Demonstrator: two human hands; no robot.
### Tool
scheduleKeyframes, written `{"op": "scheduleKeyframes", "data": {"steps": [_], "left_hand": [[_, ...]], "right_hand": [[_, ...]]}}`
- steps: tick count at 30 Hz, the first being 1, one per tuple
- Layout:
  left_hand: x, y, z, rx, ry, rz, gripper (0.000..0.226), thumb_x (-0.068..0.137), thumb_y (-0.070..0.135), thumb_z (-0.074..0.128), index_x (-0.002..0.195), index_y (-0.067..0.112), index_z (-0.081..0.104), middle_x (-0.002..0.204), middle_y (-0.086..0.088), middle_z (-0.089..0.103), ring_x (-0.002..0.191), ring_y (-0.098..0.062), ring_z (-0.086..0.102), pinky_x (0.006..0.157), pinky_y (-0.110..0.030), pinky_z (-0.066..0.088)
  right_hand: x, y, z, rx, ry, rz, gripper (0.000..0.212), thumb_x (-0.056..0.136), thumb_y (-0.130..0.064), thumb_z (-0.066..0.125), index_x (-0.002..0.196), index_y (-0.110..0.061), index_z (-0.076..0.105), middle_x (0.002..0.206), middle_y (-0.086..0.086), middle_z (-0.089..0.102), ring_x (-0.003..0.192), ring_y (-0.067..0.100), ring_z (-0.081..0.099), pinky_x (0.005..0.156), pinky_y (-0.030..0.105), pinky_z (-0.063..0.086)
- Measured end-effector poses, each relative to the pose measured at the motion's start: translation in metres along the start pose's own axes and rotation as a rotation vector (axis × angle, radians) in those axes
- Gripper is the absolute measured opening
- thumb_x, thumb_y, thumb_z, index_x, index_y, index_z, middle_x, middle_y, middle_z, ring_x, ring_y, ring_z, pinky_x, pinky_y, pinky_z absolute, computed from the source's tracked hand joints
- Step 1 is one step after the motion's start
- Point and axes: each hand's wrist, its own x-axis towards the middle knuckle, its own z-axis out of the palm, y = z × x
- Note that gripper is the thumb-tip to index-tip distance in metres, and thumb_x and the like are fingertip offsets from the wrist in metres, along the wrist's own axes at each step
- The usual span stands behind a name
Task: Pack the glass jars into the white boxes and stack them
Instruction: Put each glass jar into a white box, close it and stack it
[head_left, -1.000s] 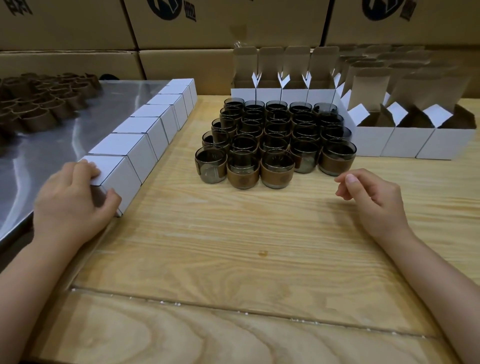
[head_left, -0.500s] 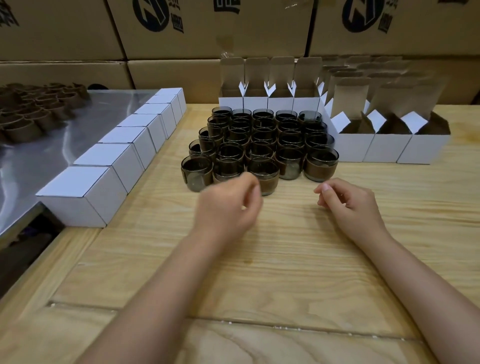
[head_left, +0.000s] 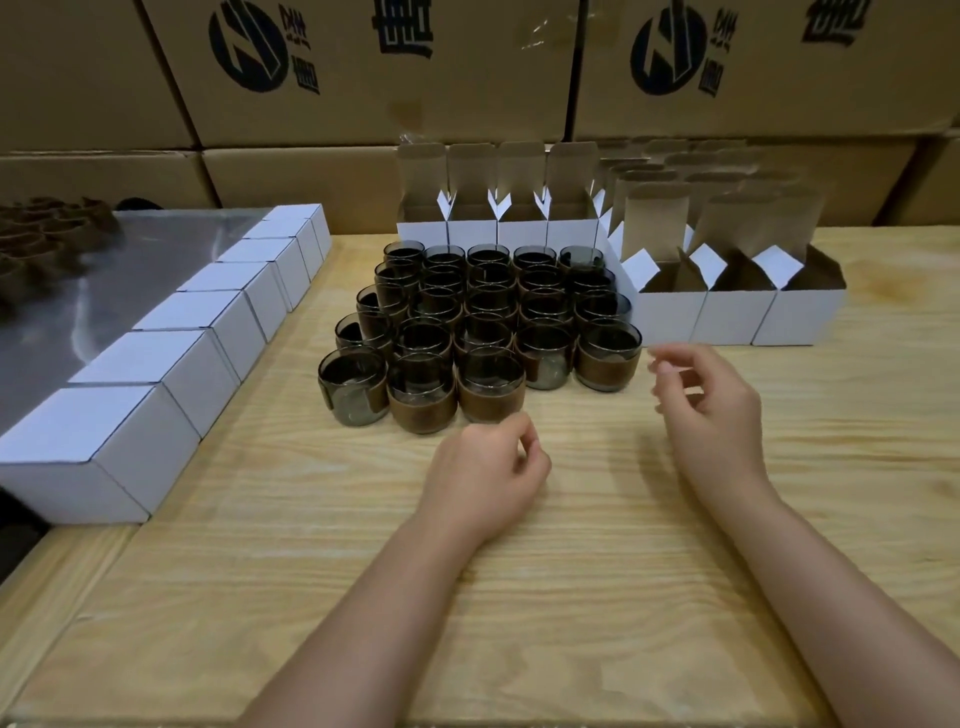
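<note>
The table is pale wood, grained and matt. At 12 o'clock the jars are smoky glass, glossy, with matt brown bands that look like leather. The boxes are smooth matt white card, brown inside. At 10 o'clock a metal sheet shines. Behind, cartons are matt brown cardboard.

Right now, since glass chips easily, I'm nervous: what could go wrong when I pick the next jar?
The dark glass jars with brown sleeves stand tightly packed, so lifting one near the left hand may knock neighbours. The right hand could catch the raised flaps of the open white cardboard boxes.
</note>
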Motion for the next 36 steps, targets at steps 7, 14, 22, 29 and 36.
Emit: {"op": "scheduleKeyframes", "data": {"steps": [7,14,22,29,36], "left_hand": [[0.001,-0.004,0.002,0.013,-0.013,-0.021,0.011,0.086,0.032,0.053,0.076,0.031,0.050,0.048,0.010,0.042,0.056,-0.007,0.046,0.052,-0.025,0.029],[0.001,-0.004,0.003,0.019,-0.014,-0.024,0.011,0.086,0.032,0.053,0.076,0.032,0.048,0.048,0.010,0.043,0.057,-0.008,0.046,0.052,-0.026,0.028],[0.001,-0.005,0.004,0.034,-0.017,-0.020,0.010,0.087,0.031,0.052,0.078,0.033,0.049,0.050,0.011,0.043,0.058,-0.008,0.046,0.052,-0.026,0.027],[0.001,-0.005,0.003,0.035,-0.017,-0.023,0.010,0.087,0.032,0.051,0.078,0.033,0.049,0.051,0.011,0.042,0.060,-0.010,0.048,0.051,-0.023,0.026],[0.001,-0.002,0.001,0.032,-0.031,-0.034,0.008,0.088,0.033,0.051,0.080,0.033,0.051,0.051,0.011,0.044,0.059,-0.007,0.048,0.055,-0.027,0.030]], "right_hand": [[0.078,-0.001,0.009,-0.370,-0.181,0.122,0.050,0.093,-0.008,0.046,0.142,-0.016,0.038,0.148,0.001,0.035,0.112,0.019,0.055,0.089,0.029,0.037],[0.107,0.005,0.020,-0.527,-0.327,0.195,0.049,0.094,-0.008,0.044,0.141,-0.012,0.032,0.135,0.012,0.046,0.103,0.030,0.056,0.080,0.042,0.049],[0.107,0.010,0.008,-0.669,-0.318,0.053,0.041,0.094,-0.008,0.044,0.134,-0.013,0.039,0.133,0.011,0.048,0.096,0.029,0.056,0.073,0.038,0.046],[0.079,0.019,-0.021,-0.781,-0.264,-0.028,0.035,0.096,-0.015,0.043,0.131,-0.018,0.044,0.129,0.006,0.052,0.105,0.027,0.054,0.067,0.037,0.044],[0.026,0.003,-0.042,-0.729,-0.158,-0.042,0.037,0.092,-0.013,0.050,0.128,-0.010,0.049,0.124,0.011,0.056,0.114,0.031,0.049,0.075,0.041,0.044]]}}
